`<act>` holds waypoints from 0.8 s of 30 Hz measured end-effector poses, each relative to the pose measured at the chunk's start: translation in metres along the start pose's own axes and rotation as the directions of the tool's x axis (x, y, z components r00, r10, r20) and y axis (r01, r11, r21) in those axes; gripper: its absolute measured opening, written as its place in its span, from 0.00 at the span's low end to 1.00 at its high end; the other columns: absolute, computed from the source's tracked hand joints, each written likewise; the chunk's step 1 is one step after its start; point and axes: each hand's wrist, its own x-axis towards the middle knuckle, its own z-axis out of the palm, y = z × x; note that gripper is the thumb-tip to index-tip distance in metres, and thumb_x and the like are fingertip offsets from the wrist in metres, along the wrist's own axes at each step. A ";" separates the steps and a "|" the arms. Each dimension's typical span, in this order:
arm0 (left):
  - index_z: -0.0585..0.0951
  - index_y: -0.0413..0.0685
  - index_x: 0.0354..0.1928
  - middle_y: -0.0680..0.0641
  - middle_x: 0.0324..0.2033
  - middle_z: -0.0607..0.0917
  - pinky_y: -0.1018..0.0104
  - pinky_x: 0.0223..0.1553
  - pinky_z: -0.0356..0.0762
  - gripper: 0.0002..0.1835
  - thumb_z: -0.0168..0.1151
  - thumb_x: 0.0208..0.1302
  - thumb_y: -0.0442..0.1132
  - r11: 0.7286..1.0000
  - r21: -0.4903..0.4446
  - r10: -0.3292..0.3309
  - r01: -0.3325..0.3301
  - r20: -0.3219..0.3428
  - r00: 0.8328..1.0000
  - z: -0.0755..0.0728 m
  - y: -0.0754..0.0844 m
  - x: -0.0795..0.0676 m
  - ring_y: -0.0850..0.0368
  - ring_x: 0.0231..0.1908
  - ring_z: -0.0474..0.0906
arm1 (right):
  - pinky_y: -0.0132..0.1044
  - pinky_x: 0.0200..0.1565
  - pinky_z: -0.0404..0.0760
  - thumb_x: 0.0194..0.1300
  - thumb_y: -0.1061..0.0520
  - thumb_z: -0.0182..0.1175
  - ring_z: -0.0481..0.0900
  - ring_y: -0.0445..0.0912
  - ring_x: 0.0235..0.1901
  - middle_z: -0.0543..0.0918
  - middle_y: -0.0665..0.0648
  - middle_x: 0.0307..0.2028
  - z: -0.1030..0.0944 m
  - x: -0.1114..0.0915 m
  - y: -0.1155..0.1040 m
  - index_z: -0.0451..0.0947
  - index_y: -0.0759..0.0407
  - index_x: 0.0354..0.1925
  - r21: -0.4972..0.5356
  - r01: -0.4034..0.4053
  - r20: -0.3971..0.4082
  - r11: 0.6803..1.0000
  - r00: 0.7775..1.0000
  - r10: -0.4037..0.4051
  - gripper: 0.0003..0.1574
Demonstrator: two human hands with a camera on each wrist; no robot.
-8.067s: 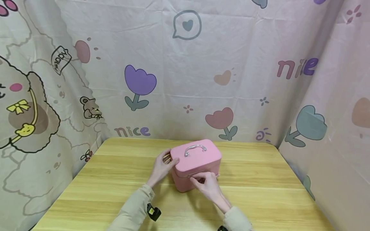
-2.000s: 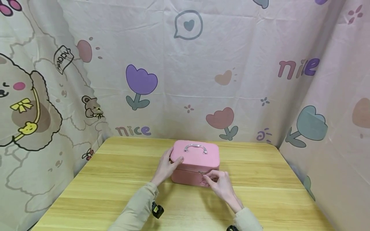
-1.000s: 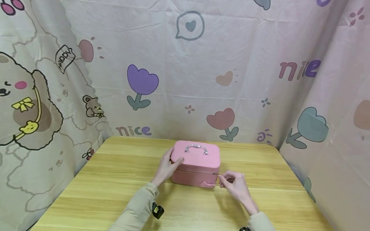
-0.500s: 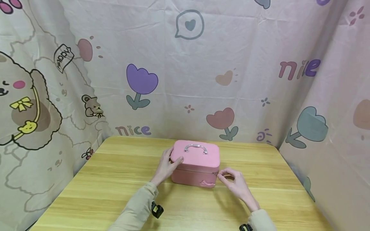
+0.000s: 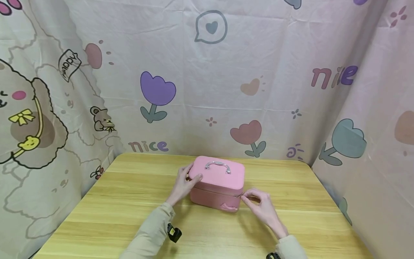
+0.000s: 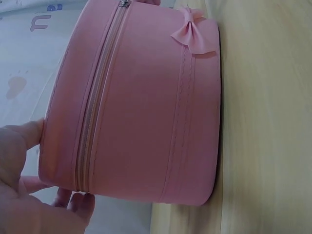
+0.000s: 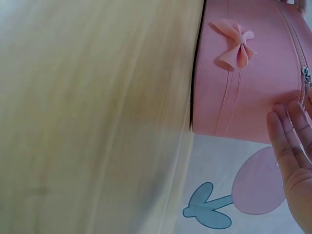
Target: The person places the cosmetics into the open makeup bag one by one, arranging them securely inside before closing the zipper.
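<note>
A pink cosmetic case (image 5: pixel 213 200) with a silver carry handle (image 5: pixel 218 164) stands upright on the table, lid down. My left hand (image 5: pixel 182 185) grips its left end, thumb on the lid's edge and the other fingers round the side. At the right front corner my right hand (image 5: pixel 261 207) pinches the pull of the zipper slider (image 7: pixel 305 74), fingertips close against the case. The zipper (image 6: pixel 94 107) runs along the front below the lid. Low on the front sits a pink bow (image 7: pixel 240 43). The case's back is hidden in the head view.
The wooden table (image 5: pixel 129 216) carries the case near its far edge. Behind it hangs a printed curtain (image 5: pixel 200 79) with tulips and hearts, which continues along both sides. Black camera straps (image 5: pixel 174 233) sit at both wrists.
Over the past seconds my right hand has drawn the zipper slider rightward along the front to the corner, and the case has turned. Just now the case shifts slightly left and turns a little.
</note>
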 end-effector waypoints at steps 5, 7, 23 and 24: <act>0.66 0.41 0.58 0.41 0.45 0.74 0.67 0.39 0.70 0.34 0.64 0.52 0.48 0.999 0.019 -0.032 0.033 -0.088 0.996 -0.002 0.002 0.000 0.51 0.40 0.70 | 0.34 0.38 0.83 0.52 0.63 0.62 0.80 0.38 0.31 0.83 0.51 0.30 0.007 0.000 -0.003 0.79 0.54 0.29 -0.012 0.032 0.003 0.999 0.999 -0.032 0.05; 0.68 0.41 0.56 0.42 0.43 0.76 0.70 0.36 0.67 0.33 0.65 0.50 0.50 0.999 0.026 -0.044 0.048 -0.128 0.991 -0.003 0.003 -0.001 0.52 0.39 0.69 | 0.37 0.38 0.83 0.52 0.64 0.62 0.81 0.41 0.31 0.83 0.52 0.30 0.009 0.000 -0.008 0.79 0.56 0.29 -0.017 0.042 0.002 0.999 0.999 -0.042 0.04; 0.66 0.40 0.60 0.40 0.50 0.68 0.56 0.47 0.76 0.36 0.61 0.53 0.52 0.989 0.149 0.014 0.020 -0.222 0.975 0.006 0.004 -0.006 0.47 0.45 0.73 | 0.34 0.35 0.83 0.51 0.64 0.63 0.81 0.40 0.29 0.83 0.51 0.27 0.030 0.000 -0.030 0.79 0.56 0.28 -0.026 0.147 0.033 0.989 0.989 -0.147 0.04; 0.64 0.40 0.61 0.40 0.51 0.67 0.56 0.49 0.76 0.38 0.62 0.52 0.54 0.989 0.146 0.011 0.019 -0.207 0.978 0.006 0.005 -0.007 0.46 0.46 0.72 | 0.33 0.34 0.83 0.51 0.64 0.63 0.80 0.39 0.28 0.83 0.50 0.27 0.034 0.000 -0.027 0.79 0.55 0.28 -0.026 0.168 0.027 0.985 0.986 -0.167 0.05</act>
